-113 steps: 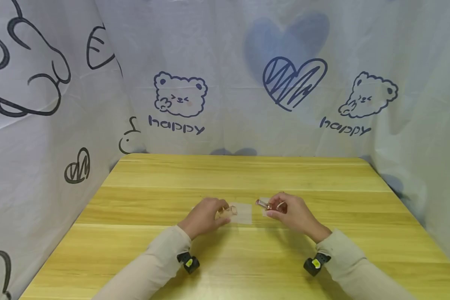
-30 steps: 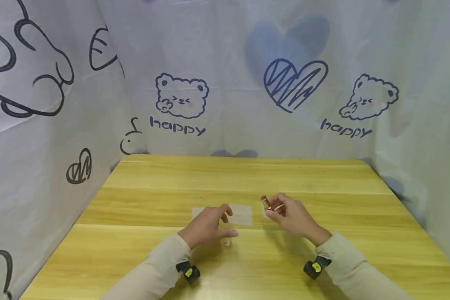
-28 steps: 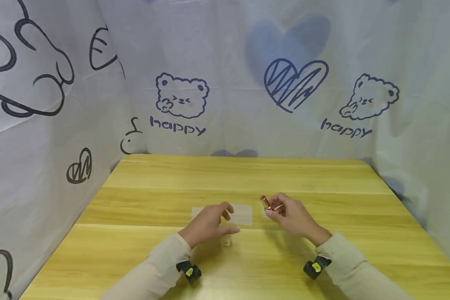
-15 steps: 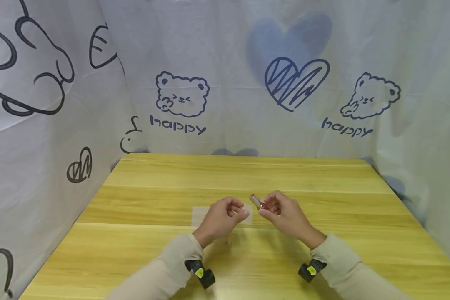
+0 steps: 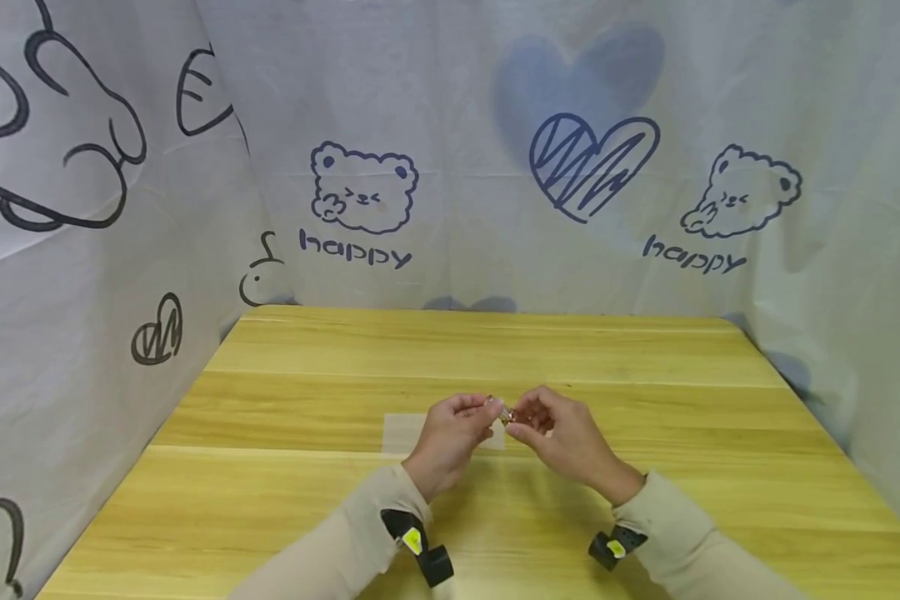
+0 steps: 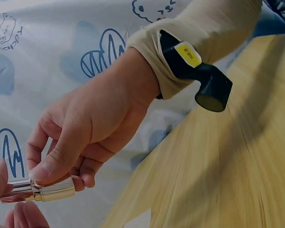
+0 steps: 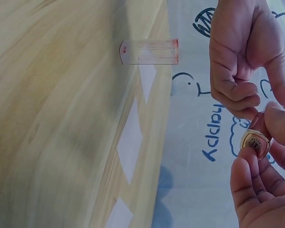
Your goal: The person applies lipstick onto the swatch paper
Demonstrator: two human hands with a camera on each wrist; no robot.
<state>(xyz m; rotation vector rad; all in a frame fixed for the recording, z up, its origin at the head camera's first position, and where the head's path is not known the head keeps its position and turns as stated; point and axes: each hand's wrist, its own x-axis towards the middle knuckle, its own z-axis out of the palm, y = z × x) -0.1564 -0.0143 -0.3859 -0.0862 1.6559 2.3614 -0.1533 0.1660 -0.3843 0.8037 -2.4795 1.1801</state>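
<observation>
Both hands meet over the middle of the table in the head view, on a small gold lipstick tube [image 5: 506,415]. My right hand [image 5: 570,435] pinches its base between thumb and fingers. With thumb and fingers, my left hand [image 5: 450,437] grips the tube's other end. Seen from the left wrist, the shiny lipstick tube [image 6: 57,191] lies sideways across the fingertips of both hands. The right wrist view shows the base's round end, with a small dark print. A clear cap [image 7: 149,52] stands on the table in that view; the left arm hides it in the head view.
White paper pieces [image 5: 401,433] lie flat on the wooden table [image 5: 307,350], partly behind the left hand. A printed cloth [image 5: 465,233] hangs around the back and sides of the table. Each wrist wears a black camera [image 5: 437,567].
The left hand held the clear cap at first, then stood it on the table. It has since risen rightward and taken hold of the lipstick, which the right hand has brought slightly left.
</observation>
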